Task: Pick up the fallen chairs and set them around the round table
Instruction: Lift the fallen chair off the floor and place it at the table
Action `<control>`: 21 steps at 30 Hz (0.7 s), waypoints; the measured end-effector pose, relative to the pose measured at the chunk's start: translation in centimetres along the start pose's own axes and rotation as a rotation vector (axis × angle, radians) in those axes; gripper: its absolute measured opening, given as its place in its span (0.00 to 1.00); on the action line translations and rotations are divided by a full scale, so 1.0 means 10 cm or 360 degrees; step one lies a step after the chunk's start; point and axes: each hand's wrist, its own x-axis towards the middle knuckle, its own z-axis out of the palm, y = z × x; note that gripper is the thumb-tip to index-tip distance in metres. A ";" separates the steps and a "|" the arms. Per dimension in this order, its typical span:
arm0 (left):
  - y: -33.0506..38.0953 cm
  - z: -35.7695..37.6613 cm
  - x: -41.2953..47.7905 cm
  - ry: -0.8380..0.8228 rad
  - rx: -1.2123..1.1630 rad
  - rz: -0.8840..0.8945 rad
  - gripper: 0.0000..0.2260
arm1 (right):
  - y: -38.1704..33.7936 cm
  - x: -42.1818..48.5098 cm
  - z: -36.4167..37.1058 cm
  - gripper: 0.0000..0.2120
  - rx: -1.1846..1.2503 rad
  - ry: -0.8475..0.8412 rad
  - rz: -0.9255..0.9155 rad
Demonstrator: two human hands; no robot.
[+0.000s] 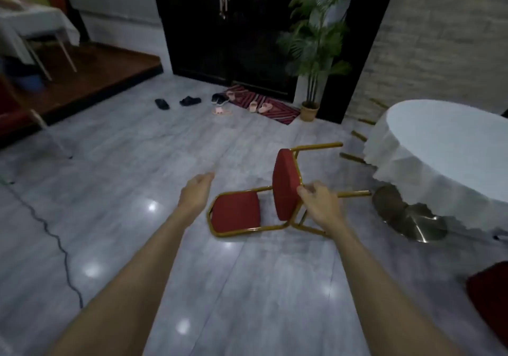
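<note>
- Two bare forearms reach forward over glossy grey marble-look floor tiles point(115, 163)
- Left hand point(195, 190) hangs loosely curled, holding nothing
- Right hand point(317, 204) grips the seat edge of the fallen red-cushioned, gold metal-framed chair point(286, 184), lying on its back
- Beyond it, the round table in white cloth point(439, 146), on a shiny metal base

Dim, soft blur, floor point(165, 245) glare spots

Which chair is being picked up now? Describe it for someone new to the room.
Find the round table with the white cloth at right. On the grey floor to its left lies a red chair with a gold frame, tipped on its back. The right hand reaches its seat edge.
</note>
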 end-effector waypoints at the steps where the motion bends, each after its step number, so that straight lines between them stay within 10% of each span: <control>1: -0.09 0.01 -0.03 -0.0001 -0.0013 -0.0069 0.24 | 0.02 -0.02 0.07 0.22 -0.0007 -0.0054 0.0016; 21: -0.90 0.23 1.43 0.0087 -0.0260 -0.0564 0.27 | -0.16 1.11 1.26 0.17 -0.0140 -0.0478 -0.0071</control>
